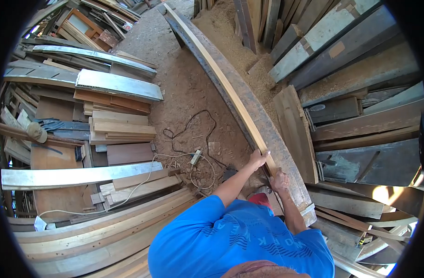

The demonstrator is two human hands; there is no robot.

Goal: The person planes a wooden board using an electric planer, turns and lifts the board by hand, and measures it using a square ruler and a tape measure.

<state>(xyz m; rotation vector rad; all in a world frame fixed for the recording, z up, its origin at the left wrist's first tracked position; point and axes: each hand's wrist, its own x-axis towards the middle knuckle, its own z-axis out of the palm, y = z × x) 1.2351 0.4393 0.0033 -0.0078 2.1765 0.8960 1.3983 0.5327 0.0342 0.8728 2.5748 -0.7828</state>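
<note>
A long, narrow strip of pale wood [232, 95] lies along the workbench [256, 99], running from my body to the bench's far end. My left hand [258, 160] is closed around the strip, with the fingers over its top. Closer to my body, my right hand [280, 180] grips the same strip near its near end. A small light-coloured block or fitting [307, 210] sits at the bench's near edge, beside my right forearm.
Stacked planks [124, 125] fill the left side. Boards [360, 88] lean and lie along the right. On the dusty floor, a power strip [195, 157] lies with a white cord and a dark cable [188, 123] left of the bench. Sawdust [216, 28] covers the ground behind it.
</note>
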